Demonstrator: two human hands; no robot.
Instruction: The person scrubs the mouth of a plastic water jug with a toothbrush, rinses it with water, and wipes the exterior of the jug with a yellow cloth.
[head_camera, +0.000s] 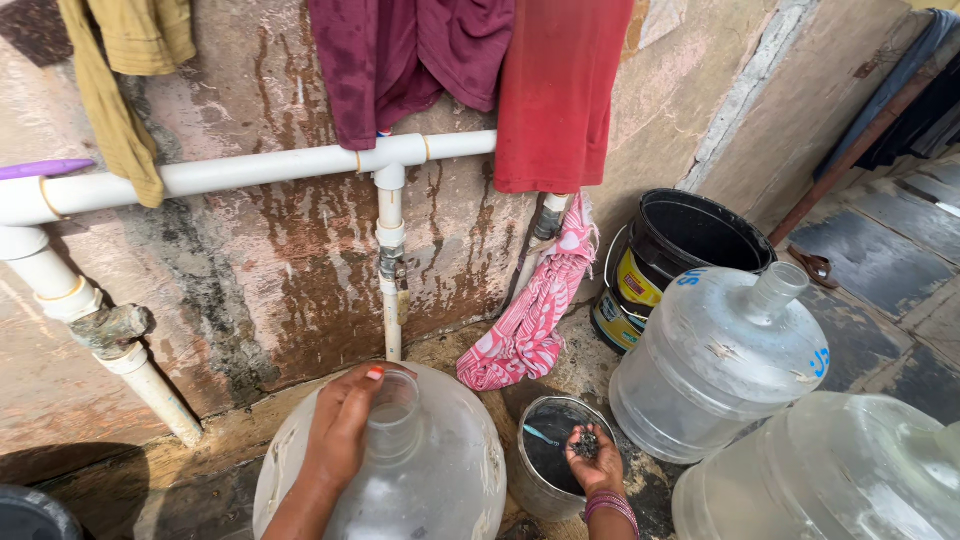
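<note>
Large clear plastic water jug (420, 480) stands upright, near left, long axis vertical, neck pointing up. Left hand (340, 430) wraps its neck. Right hand (592, 455) cups dark scrubber (586, 442) over small steel pot (552, 470).

I lose the base of the big clear jug (440, 480) below the frame; my left hand (340, 430) covers part of its neck; the dark clump in my right hand (597, 462) is too small to identify.

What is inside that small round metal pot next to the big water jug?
The metal pot holds dark water with a thin light-blue item. The right hand, cupping dark scraps, covers its right side, so anything beneath cannot be seen.
</note>
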